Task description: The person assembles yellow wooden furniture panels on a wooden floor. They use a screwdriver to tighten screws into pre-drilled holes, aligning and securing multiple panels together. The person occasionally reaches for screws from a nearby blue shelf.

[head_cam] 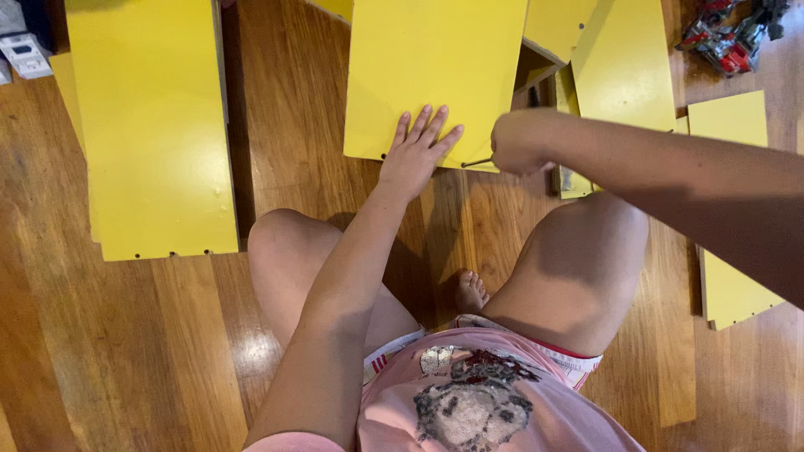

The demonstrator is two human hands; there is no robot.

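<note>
**Steady now — panel work on the floor**

Left to right: a spare yellow board (pixel 151 125), then the left hand (pixel 416 152) flat, fingers spread, on the yellow panel (pixel 435 71); the right hand (pixel 521 141) fisted round a thin metal tool (pixel 477 162) at its edge — a slip could gouge fingers.

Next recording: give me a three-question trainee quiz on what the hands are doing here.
1. True or false: the left hand lies flat, fingers spread, on a yellow panel.
2. What does the right hand grip? A) a thin metal tool B) a hammer C) a paintbrush
3. Where does that tool's tip point?

Key: 1. True. 2. A. 3. At the panel's near edge, beside the left hand.
</note>
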